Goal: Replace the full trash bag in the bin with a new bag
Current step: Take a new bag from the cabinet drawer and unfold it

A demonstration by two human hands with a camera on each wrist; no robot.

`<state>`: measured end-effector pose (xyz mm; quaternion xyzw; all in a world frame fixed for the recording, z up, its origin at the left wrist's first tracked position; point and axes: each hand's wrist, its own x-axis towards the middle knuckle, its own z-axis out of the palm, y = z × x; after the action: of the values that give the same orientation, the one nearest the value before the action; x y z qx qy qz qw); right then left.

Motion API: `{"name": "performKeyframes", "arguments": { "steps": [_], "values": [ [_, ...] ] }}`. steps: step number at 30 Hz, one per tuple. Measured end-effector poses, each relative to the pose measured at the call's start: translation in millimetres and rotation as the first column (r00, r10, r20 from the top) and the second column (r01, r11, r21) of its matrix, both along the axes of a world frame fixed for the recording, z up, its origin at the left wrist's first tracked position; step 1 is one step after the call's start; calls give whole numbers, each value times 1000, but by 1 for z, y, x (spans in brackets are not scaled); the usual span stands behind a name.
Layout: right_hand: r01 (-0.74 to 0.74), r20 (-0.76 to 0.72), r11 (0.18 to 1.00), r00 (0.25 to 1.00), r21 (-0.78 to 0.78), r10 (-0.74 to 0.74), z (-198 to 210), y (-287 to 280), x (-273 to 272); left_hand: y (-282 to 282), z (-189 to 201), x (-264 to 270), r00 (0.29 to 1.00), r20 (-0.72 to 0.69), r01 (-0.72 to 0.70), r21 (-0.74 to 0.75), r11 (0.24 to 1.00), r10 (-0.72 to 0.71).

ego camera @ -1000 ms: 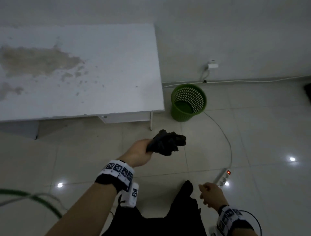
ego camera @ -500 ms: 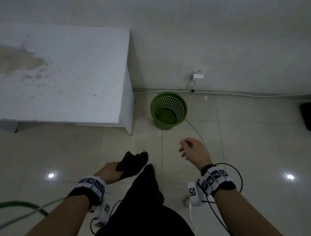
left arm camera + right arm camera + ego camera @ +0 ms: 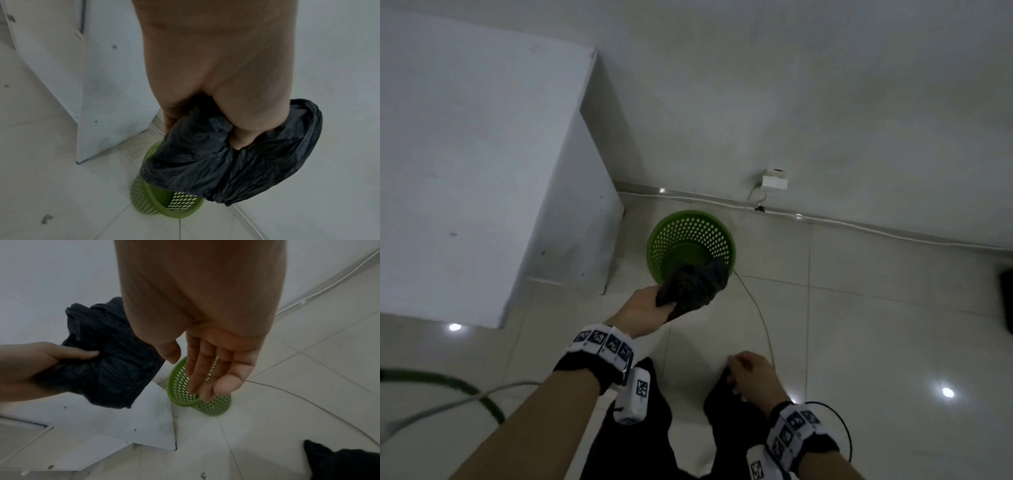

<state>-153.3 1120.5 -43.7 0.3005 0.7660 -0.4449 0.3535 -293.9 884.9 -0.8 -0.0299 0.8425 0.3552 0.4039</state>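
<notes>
A green perforated bin [image 3: 690, 240] stands empty on the tiled floor beside the white table's corner. My left hand [image 3: 642, 310] grips a crumpled black trash bag [image 3: 693, 287] and holds it in the air just in front of the bin's near rim. The bag [image 3: 232, 155] bunches around my left fingers [image 3: 242, 139], with the bin [image 3: 164, 204] below it. My right hand [image 3: 751, 373] hangs lower, near my leg, holding nothing. Its fingers [image 3: 207, 369] are straight and relaxed, with the bin [image 3: 197, 391] behind them and the bag [image 3: 109, 356] to the left.
The white table [image 3: 482, 171] fills the left side, its end panel next to the bin. A thin cable [image 3: 760, 315] runs over the floor from the bin's right side. A white plug [image 3: 775, 181] sits on the wall. A green hose [image 3: 448, 383] curves at lower left.
I have come closer to the bin. My left hand has lifted the bag forward to the bin's rim. My right hand has dropped back toward my leg.
</notes>
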Motion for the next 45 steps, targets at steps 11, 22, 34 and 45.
{"name": "performKeyframes", "arguments": {
  "steps": [11, 22, 34, 45],
  "values": [
    [177, -290, 869, 896, -462, -337, -136, 10, -184, 99, -193, -38, 946, -296, -75, 191, 979, 130],
    [132, -268, 573, 785, -809, -559, -247, 5, -254, 81, -252, -103, 489, 41, -621, 718, 315, 871],
    [-87, -843, 985, 531, -148, -80, -175, 23, -259, 41, -191, -127, 429, 137, -424, 903, 66, 893],
    [-6, -900, 992, 421, -125, -111, -137, 4, -308, 72, -191, -121, 305, -711, -300, 560, 772, 634]
  ]
}}
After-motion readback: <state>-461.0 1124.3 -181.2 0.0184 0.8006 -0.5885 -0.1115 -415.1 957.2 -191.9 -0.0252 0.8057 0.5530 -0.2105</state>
